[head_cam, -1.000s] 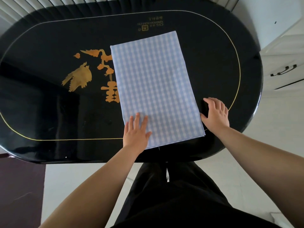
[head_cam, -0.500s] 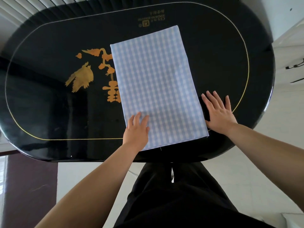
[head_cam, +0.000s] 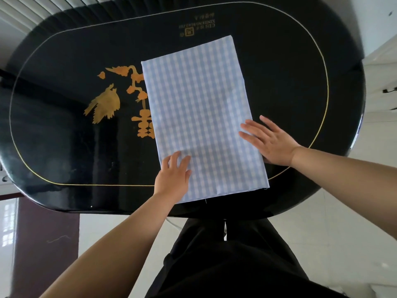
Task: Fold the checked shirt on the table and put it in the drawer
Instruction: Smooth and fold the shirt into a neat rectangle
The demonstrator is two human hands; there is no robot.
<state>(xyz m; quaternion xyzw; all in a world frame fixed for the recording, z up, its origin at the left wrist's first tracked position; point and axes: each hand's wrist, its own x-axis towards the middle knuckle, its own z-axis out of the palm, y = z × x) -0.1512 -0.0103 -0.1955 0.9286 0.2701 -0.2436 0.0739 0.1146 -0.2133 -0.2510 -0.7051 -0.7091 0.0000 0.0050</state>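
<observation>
The checked shirt [head_cam: 199, 112], light blue and white, lies flat as a long folded rectangle on the black oval table [head_cam: 64, 147], slightly turned, its near end at the table's front edge. My left hand [head_cam: 173, 178] rests palm down on the near left corner of the cloth, fingers apart. Palm down on the shirt's right edge lies my right hand [head_cam: 269, 140], fingers spread and pointing left over the cloth. Neither hand grips anything. The drawer front [head_cam: 386, 91] shows only as a sliver with a dark handle at the far right.
Gold bird and character motifs [head_cam: 120, 102] mark the table left of the shirt, and a thin gold line rings the top. White cabinet at the right edge. Pale tiled floor [head_cam: 333, 222] and my dark trousers lie below the table's front.
My right hand slid left from the bare table onto the shirt's right edge. The left hand stayed on the near left corner. The view shifted slightly.
</observation>
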